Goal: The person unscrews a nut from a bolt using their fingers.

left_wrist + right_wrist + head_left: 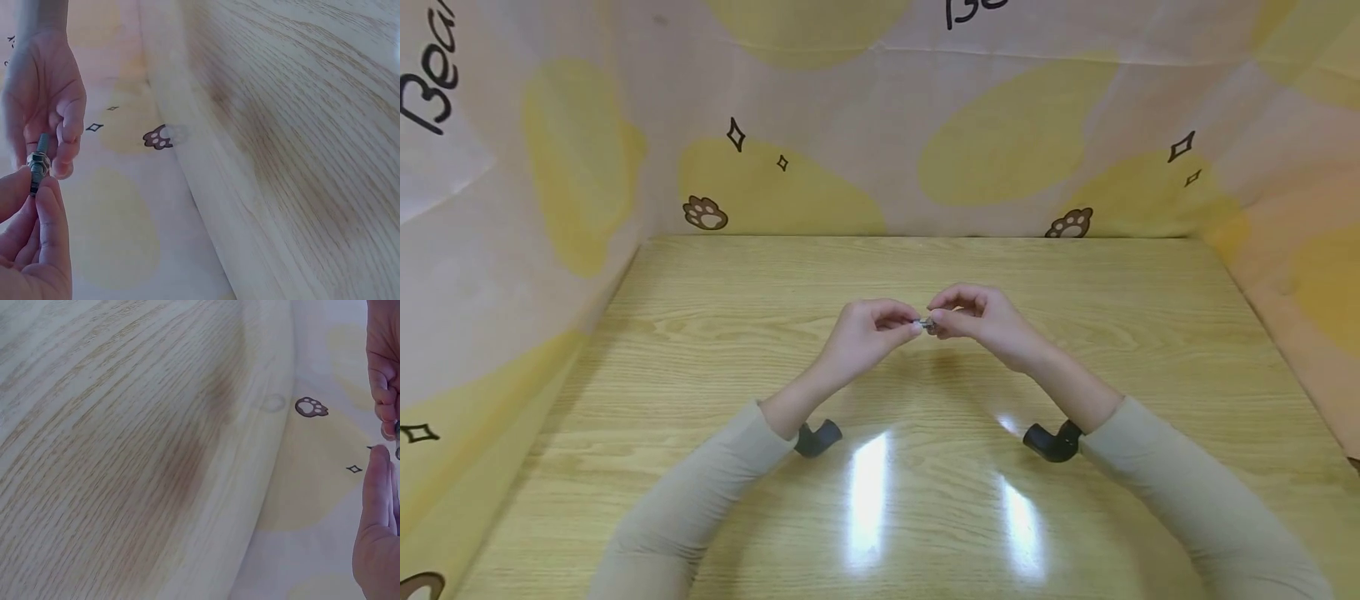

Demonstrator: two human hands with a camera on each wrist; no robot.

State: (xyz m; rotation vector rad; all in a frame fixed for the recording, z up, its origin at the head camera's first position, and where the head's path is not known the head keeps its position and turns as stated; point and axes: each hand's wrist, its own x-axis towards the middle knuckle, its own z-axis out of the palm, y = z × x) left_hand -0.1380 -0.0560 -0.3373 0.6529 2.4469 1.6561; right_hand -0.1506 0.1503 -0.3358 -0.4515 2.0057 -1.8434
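Note:
A small metal bolt [927, 324] is held up above the table between both hands. In the head view my left hand [868, 335] pinches its left end between thumb and fingers. The left wrist view shows a bolt [43, 144] with a nut [38, 163] on its thread, just beyond the left fingertips [49, 200]. My right hand [988, 323] is at the bolt's other end, thumb tip beside it and fingers loosely bent. In the left wrist view the right palm [50, 87] faces the bolt; whether it touches is unclear. The right wrist view cuts off most of the bolt.
Below the hands lies a wood-grain table [760, 275]. Patterned cloth [820, 183] rises at its back and both sides. Black curved pieces [1051, 442] show at both wrists, close to the sleeves.

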